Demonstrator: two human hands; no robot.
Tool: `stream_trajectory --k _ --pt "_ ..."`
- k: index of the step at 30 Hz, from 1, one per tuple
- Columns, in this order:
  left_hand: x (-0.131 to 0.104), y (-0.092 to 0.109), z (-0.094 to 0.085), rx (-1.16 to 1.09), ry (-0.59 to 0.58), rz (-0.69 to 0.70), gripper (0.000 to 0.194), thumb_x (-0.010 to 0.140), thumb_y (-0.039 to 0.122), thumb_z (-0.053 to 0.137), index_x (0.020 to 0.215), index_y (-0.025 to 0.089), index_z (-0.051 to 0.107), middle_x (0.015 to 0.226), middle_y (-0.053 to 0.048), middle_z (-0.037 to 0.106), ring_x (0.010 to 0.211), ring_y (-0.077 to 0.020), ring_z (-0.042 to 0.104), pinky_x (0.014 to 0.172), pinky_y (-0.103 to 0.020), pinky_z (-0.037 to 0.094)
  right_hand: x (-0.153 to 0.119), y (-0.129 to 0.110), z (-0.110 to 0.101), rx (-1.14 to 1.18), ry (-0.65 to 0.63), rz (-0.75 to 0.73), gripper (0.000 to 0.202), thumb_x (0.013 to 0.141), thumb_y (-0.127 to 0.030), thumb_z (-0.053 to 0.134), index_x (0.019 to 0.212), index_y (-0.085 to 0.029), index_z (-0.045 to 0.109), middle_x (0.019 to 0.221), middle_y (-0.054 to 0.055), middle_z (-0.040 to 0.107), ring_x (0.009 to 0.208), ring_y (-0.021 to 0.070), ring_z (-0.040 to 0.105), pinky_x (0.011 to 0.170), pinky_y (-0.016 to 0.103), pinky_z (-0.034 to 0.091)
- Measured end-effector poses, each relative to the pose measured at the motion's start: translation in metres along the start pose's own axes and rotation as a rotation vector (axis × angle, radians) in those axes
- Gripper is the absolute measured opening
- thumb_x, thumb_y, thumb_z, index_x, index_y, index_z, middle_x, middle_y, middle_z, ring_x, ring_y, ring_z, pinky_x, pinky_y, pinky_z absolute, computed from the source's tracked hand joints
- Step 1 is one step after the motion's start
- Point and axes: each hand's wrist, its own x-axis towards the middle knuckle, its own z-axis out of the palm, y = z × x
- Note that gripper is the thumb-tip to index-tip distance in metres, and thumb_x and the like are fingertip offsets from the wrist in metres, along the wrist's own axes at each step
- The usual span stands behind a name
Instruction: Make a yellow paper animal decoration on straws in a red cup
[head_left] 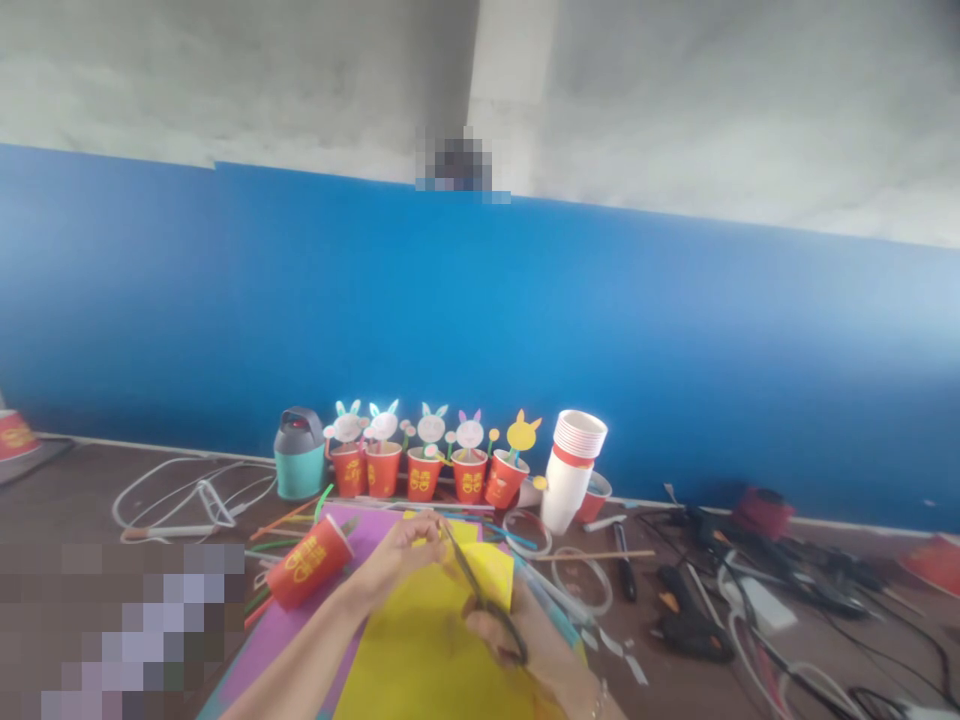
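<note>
Partition [480, 300], blue, stands beyond the yellow sheet [427, 650]; table [67, 490] shows either side of it. Behind the sheet stand five red cups [424, 474]. Above it, the left hand [409, 545] curls, its hold unclear; the right hand [534, 615] grasps black scissors [477, 586].

brown table [67, 510] | 5 rabbit cups [424, 476] | coloured sheets [420, 650] | glue gun [688, 628]
</note>
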Motion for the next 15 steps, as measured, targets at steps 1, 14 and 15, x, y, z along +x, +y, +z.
stream_trajectory --k 1,14,15 --pt "-0.0002 0.0001 0.0002 0.001 0.005 -0.002 0.025 0.071 0.038 0.072 0.060 0.018 0.061 0.096 -0.005 0.057 0.097 -0.0238 0.051 0.093 -0.035 0.035 -0.0004 0.0000 -0.0001 0.000 -0.003 -0.007 0.025 0.068 -0.042 0.069 0.075 -0.018 0.063 0.057 -0.006 0.048 0.044 0.0069 0.035 0.039 0.020 0.026" --pt "0.0018 -0.0018 0.0006 -0.012 -0.003 0.010 0.026 0.071 0.037 0.073 0.060 0.017 0.061 0.092 -0.004 0.058 0.092 -0.0224 0.053 0.087 -0.033 0.037 0.0005 0.0027 -0.0005 0.005 -0.011 -0.040 0.028 0.070 -0.046 0.069 0.077 -0.020 0.063 0.055 -0.005 0.046 0.044 0.0087 0.036 0.041 0.022 0.027" --pt "0.0019 -0.0021 0.0004 -0.011 -0.006 0.011 0.026 0.071 0.037 0.073 0.060 0.017 0.061 0.092 -0.004 0.058 0.092 -0.0224 0.053 0.087 -0.033 0.038 0.0006 0.0034 -0.0005 0.005 -0.005 -0.035 0.028 0.069 -0.046 0.069 0.077 -0.020 0.063 0.057 -0.005 0.048 0.044 0.0084 0.036 0.040 0.022 0.027"
